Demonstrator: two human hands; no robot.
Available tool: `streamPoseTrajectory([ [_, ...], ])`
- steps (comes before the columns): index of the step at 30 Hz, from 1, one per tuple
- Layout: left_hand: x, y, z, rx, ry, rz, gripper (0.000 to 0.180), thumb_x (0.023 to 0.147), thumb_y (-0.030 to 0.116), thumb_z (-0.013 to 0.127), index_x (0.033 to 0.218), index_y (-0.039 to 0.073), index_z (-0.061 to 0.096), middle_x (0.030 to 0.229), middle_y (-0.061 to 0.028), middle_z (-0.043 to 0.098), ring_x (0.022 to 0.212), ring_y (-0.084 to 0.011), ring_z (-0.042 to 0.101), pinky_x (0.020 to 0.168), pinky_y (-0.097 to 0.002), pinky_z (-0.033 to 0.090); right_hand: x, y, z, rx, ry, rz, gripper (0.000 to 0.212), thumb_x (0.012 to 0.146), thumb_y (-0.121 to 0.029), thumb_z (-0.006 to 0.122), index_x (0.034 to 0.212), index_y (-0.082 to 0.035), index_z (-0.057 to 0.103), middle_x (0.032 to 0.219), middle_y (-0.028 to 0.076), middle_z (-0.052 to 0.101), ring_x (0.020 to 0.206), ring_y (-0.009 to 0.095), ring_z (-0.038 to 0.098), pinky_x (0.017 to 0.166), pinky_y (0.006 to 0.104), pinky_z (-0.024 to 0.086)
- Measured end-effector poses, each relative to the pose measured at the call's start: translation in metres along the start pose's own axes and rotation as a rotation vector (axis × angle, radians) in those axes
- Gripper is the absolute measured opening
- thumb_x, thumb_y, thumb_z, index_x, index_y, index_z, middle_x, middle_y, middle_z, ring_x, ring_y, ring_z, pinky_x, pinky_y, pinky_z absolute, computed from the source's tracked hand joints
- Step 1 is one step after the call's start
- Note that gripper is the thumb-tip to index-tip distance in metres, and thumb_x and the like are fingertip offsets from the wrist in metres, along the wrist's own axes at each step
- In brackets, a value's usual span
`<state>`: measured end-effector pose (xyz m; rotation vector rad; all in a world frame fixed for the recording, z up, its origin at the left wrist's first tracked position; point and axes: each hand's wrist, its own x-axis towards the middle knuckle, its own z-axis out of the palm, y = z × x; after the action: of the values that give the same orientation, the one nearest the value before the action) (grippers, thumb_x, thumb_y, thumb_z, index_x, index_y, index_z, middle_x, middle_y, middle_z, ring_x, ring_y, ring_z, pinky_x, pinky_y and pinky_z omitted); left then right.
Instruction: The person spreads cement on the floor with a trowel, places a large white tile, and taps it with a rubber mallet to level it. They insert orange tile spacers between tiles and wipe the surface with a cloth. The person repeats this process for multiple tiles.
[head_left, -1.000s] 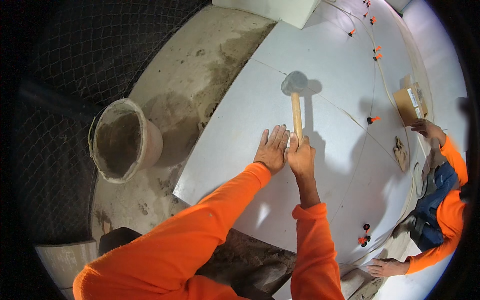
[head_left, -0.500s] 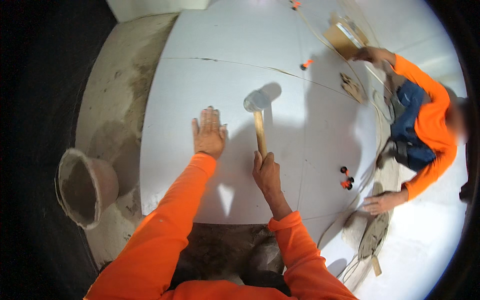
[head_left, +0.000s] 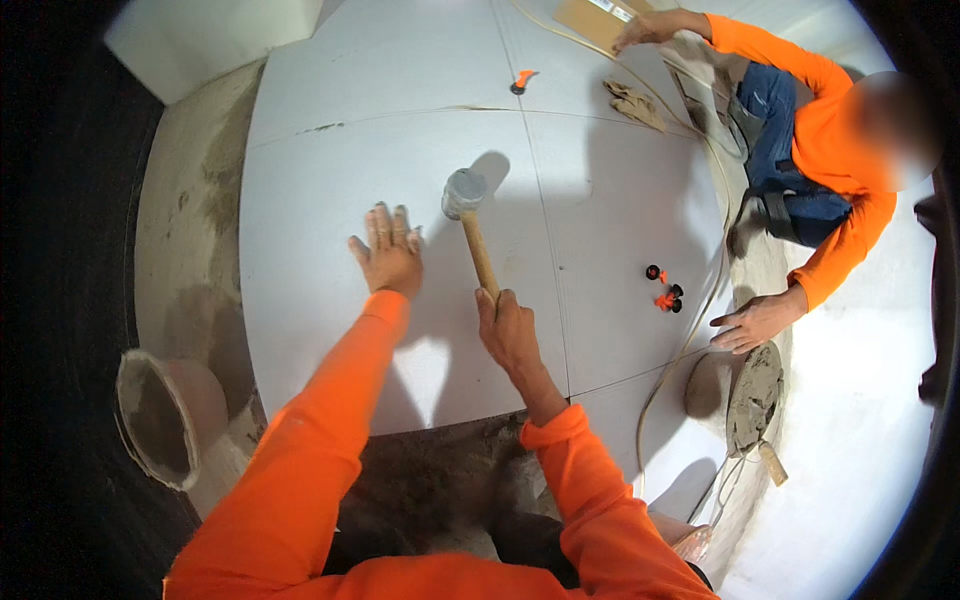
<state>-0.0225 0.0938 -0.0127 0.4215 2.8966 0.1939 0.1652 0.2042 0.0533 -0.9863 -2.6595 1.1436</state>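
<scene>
My right hand [head_left: 512,333] is closed round the wooden handle of a rubber mallet [head_left: 480,255]. Its grey head hangs over a large pale floor tile [head_left: 320,270], and a shadow falls just beside it. On the same tile, left of the mallet, my left hand [head_left: 390,255] lies with fingers spread and palm down. A thin joint runs between this tile and the one to its right, where several orange-and-black tile levelling clips [head_left: 668,296] rest. Another such clip [head_left: 521,82] stands on the far joint.
At the right a co-worker in an orange top [head_left: 840,120] sits with one hand near a mortar-filled bucket [head_left: 755,400]. An empty bucket [head_left: 160,420] lies tilted at left. Gloves [head_left: 635,105], a cardboard box [head_left: 592,20] and a cable [head_left: 690,335] lie to the right and far side.
The view has shifted, moving the tiles and the co-worker leftward and up in the picture. My right hand still grips the mallet; my left hand stays flat on the tile, its fingers spread wider.
</scene>
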Motion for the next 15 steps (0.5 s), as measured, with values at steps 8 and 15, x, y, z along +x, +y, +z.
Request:
streamPoseTrajectory([
  [8,0.002,0.056,0.006,0.053,0.089,-0.070,0.061,0.115,0.047,0.031,0.170,0.021,0.027,0.180,-0.0108,0.015,0.167,-0.0303,0.011,0.128,-0.0686,0.012,-0.018,-0.002,-0.003,-0.116,0.063,0.156,0.036,0.109,-0.031,0.063,0.098,0.002,0.051,0.061,0.021,0.062,0.055,0.044,0.068,0.048,0.0491,0.051],
  [15,0.004,0.065,-0.007,0.168,-0.017,-0.129,0.064,0.115,0.048,0.030,0.172,0.023,0.019,0.180,-0.0084,0.013,0.167,-0.0256,0.006,0.131,-0.0641,0.012,0.005,-0.006,-0.008,0.056,0.118,0.103,0.038,0.107,-0.031,0.065,0.099,0.002,0.050,0.063,0.026,0.063,0.061,0.050,0.069,0.049,0.0542,0.052],
])
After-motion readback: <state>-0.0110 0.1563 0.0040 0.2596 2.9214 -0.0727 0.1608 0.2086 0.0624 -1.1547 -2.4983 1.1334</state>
